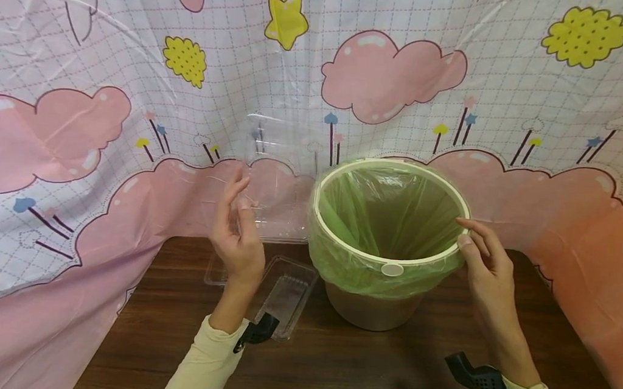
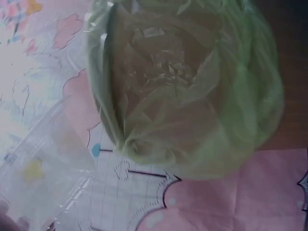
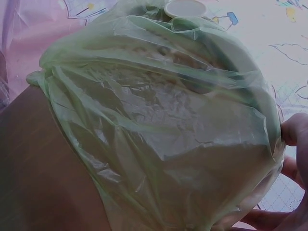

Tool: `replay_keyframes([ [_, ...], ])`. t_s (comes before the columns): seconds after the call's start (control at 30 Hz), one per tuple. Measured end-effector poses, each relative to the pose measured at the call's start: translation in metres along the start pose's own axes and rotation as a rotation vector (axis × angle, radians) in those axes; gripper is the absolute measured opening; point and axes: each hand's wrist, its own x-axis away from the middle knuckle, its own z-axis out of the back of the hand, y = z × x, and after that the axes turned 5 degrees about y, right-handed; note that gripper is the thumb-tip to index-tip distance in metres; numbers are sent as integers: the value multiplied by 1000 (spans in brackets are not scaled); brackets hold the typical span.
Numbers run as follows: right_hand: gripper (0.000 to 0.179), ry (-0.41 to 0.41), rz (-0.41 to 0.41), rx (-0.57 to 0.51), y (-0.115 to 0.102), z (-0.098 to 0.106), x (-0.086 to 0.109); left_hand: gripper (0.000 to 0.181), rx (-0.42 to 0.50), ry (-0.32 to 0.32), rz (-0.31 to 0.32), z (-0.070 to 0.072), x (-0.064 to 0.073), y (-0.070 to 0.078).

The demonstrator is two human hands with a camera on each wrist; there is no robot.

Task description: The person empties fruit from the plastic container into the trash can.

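Note:
A round trash bin (image 1: pixel 374 309) stands on the dark wooden table, lined with a thin green plastic bag (image 1: pixel 333 269) folded over its outside and held by a pale ring (image 1: pixel 351 246). At the bin's right side my right hand (image 1: pixel 487 269) pinches the rim, thumb outside; its fingers (image 3: pixel 291 130) also show at the edge in the right wrist view. To the bin's left my raised left hand (image 1: pixel 236 237) holds a clear plastic container (image 1: pixel 275 198) by its left edge. This container (image 2: pixel 48 168) also appears in the left wrist view, its outline faint against the cloth.
A clear plastic tray (image 1: pixel 287 293) lies on the table (image 1: pixel 331 367) between my left forearm and the bin. Part of another clear piece (image 1: pixel 216 269) shows behind my left wrist. A patterned cloth (image 1: pixel 231 102) hangs behind and at both sides.

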Motion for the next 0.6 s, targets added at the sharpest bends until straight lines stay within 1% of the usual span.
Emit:
replay_keyframes([
  [0.13,42,-16,-2,-48,-1,3,-1,29,39,8,103,24,5,0],
  [0.3,42,-44,-17,-63,-3,8,-3,27,70,-2,186,51,10,1],
  [0.37,41,-62,-27,-60,-4,9,-5,27,67,-2,214,62,13,2],
  [0.47,43,-102,-50,-36,-7,11,-7,26,53,1,259,81,17,2],
  [0.53,45,-120,-75,15,-10,13,-7,26,47,4,294,93,19,2],
  [0.6,45,-139,-92,40,-12,15,-9,26,39,9,327,103,21,1],
])
